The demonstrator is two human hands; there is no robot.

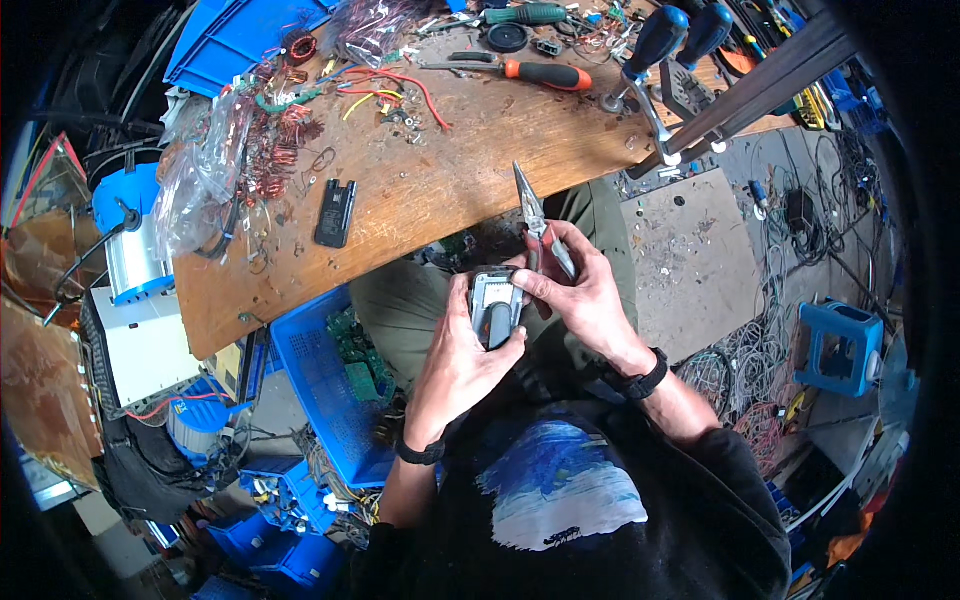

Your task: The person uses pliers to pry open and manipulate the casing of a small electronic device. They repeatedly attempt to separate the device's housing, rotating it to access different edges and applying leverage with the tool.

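Note:
Above my lap, just off the table's near edge, my left hand (pixel 455 370) is closed around a small grey-and-black handheld device (pixel 495 308) with a pale label near its top. Long-nose pliers (pixel 535 215) with red handles sit in my right hand (pixel 590 295), jaws pointing up and away from me. The right thumb also rests at the device's upper right edge. A slim black plastic piece (pixel 335 213), shaped like a cover or battery pack, lies on the wooden table (pixel 400 180) to the left.
Copper coils (pixel 285 155) and a clear plastic bag (pixel 205 185) fill the table's left side. An orange-handled screwdriver (pixel 548 75) lies at the back. Blue-handled tools (pixel 655 45) stand at the right. A blue crate (pixel 315 385) with green circuit boards is below left; cables (pixel 750 340) litter the floor right.

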